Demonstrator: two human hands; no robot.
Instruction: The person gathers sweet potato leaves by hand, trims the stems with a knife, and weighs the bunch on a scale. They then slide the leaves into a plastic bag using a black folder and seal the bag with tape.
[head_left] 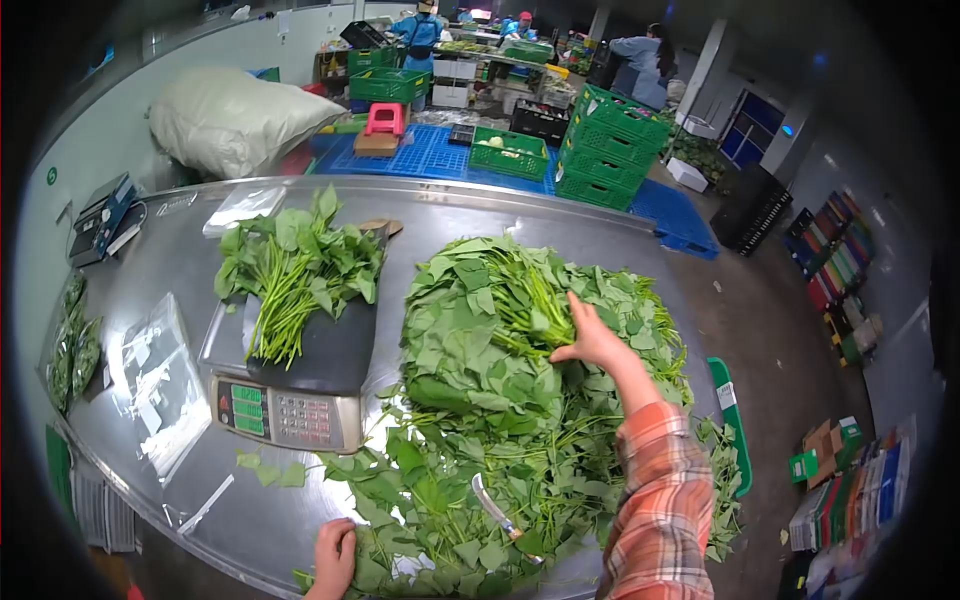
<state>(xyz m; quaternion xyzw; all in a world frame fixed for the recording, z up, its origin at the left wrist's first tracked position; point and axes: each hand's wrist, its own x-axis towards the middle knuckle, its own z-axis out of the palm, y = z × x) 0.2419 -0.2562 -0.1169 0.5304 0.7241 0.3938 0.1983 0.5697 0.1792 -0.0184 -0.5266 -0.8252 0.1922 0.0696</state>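
A large heap of leafy green stems (470, 370) covers the right half of the metal table. My right hand (597, 342) is on the heap, thumb and fingers spread at the cut stems. Near the front edge, my left hand (335, 555) is loosely curled beside loose leaves, with nothing visible in it. A knife (495, 508) with a curved blade lies on the greens between my hands. At left, a bunch of leafy greens (285, 285) rests on the dark plate of a digital scale (290, 413), whose green display is lit.
Clear plastic bags (160, 390) lie on the table's left, near more bagged greens (75, 345). Stacked green crates (612, 150) and a large white sack (230, 120) stand beyond the table. People work in the background. A green crate edge (730, 425) sits at the right.
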